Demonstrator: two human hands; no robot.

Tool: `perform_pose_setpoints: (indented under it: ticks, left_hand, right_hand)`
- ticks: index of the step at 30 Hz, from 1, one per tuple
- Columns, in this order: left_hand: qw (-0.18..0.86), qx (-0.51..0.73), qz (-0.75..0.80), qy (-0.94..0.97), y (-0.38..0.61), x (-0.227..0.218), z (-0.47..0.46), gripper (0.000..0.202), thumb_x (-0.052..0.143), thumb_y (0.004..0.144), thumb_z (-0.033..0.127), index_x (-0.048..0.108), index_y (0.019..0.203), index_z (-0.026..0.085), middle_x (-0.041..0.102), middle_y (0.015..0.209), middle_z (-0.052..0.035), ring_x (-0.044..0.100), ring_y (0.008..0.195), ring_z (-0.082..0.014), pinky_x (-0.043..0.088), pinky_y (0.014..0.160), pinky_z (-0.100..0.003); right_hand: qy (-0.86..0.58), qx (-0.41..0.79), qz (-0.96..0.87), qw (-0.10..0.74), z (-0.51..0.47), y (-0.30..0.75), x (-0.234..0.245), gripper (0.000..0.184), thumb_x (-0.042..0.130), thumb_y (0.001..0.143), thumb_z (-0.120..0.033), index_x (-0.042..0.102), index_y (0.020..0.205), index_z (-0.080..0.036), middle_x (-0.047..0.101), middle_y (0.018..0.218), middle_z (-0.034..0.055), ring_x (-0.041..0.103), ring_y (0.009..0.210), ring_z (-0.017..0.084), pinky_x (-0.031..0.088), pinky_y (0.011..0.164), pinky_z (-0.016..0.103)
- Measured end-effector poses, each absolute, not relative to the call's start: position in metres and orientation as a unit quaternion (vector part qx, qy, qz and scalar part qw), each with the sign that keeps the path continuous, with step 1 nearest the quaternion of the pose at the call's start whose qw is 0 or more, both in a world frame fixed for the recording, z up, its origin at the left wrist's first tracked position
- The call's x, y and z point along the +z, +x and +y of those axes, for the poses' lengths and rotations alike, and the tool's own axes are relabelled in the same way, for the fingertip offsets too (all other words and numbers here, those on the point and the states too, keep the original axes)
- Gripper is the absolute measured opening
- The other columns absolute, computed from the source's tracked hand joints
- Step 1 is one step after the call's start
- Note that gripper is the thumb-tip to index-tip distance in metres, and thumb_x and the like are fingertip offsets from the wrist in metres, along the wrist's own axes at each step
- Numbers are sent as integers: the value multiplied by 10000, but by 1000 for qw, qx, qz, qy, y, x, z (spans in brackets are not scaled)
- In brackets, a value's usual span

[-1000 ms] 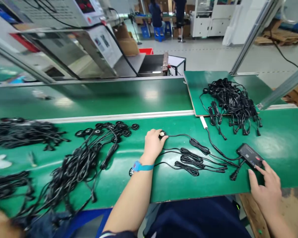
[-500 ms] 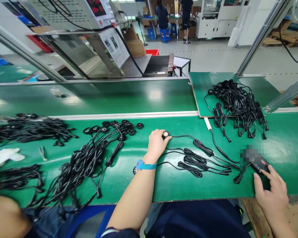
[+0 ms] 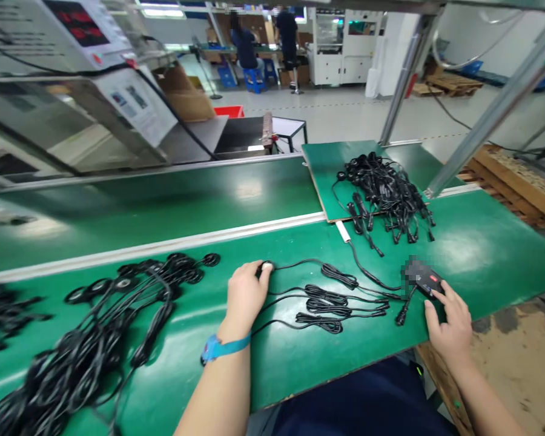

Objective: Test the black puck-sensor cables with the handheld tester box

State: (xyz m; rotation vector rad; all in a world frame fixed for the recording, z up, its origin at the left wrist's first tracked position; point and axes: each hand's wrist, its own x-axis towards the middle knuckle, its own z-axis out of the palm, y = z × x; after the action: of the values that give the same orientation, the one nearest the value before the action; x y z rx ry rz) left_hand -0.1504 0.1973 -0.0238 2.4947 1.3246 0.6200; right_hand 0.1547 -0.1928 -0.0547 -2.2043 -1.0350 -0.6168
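My left hand [image 3: 245,295] rests on the green bench with its fingers curled over a small round black puck [image 3: 266,266] at the end of a thin cable. Three coiled black cables [image 3: 327,300] run from there toward a black controller box [image 3: 424,280] with a red display. My right hand [image 3: 449,321] lies on the near end of that box, a finger pressed on it. A blue band circles my left wrist.
A heap of black cabled pucks [image 3: 95,339] lies at the left of the green bench [image 3: 481,254]. Another heap [image 3: 384,191] sits on a raised green board behind the box. A conveyor belt [image 3: 163,200] runs behind. People stand far back.
The view swung right and tilted, so everything shifted left in the picture. My right hand moved further onto the controller box. My left hand stayed on the puck.
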Motion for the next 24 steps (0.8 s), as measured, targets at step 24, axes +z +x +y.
perform_pose_setpoints:
  ticks: [24]
  left_hand:
    - [124, 274, 305, 904, -69, -1, 155, 254, 478, 1009, 378, 662, 966, 209, 754, 1003, -86, 695, 939, -262, 499, 872, -381]
  right_hand:
    - [-852, -237, -336, 324, -191, 143, -61, 291, 571, 986, -363, 661, 1204, -193, 497, 1523, 105, 586, 1248, 312, 504, 970, 452]
